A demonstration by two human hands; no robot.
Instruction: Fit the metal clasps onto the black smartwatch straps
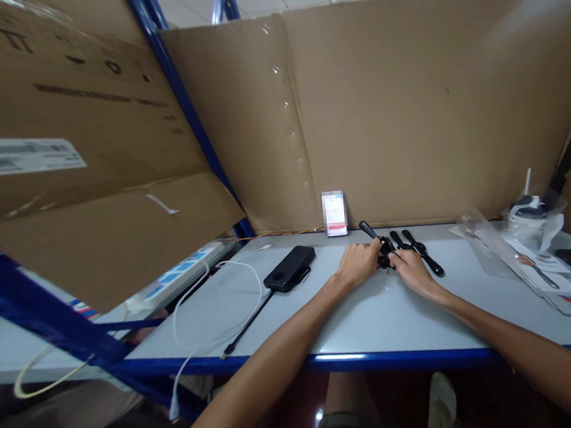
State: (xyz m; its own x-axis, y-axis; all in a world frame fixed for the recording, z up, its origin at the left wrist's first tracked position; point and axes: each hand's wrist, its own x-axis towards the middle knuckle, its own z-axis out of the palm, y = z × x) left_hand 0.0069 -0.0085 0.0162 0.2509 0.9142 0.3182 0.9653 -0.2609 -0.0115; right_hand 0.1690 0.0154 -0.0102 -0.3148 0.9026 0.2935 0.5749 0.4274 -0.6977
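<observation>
While both hands meet low in the frame, just right of centre, a black tool (pixel 387 244) sits between them over the counter (pixel 353 324). The left hand (pixel 361 262) has its fingers clamped on the tool's left side, and a dark handle juts out above them toward the upper left. The right hand (pixel 415 268) pinches the same tool from the right, thumb and fingers together on it; its exact shape is too small and covered to make out. Just behind and beside the right hand lie more black tools (pixel 423 252), close together on the counter.

Left of the hands, in the lower middle, rests a black power bank (pixel 290 269), with a loop of white cable (pixel 259 275) beside it and a power strip (pixel 186 273) farther left. A phone (pixel 335 214) with a blurred screen stands upright against the cardboard (pixel 381 114) filling the upper frame. At the right edge are a clear plastic bag (pixel 488 241) and a white cup (pixel 528 221) with a dark lid.
</observation>
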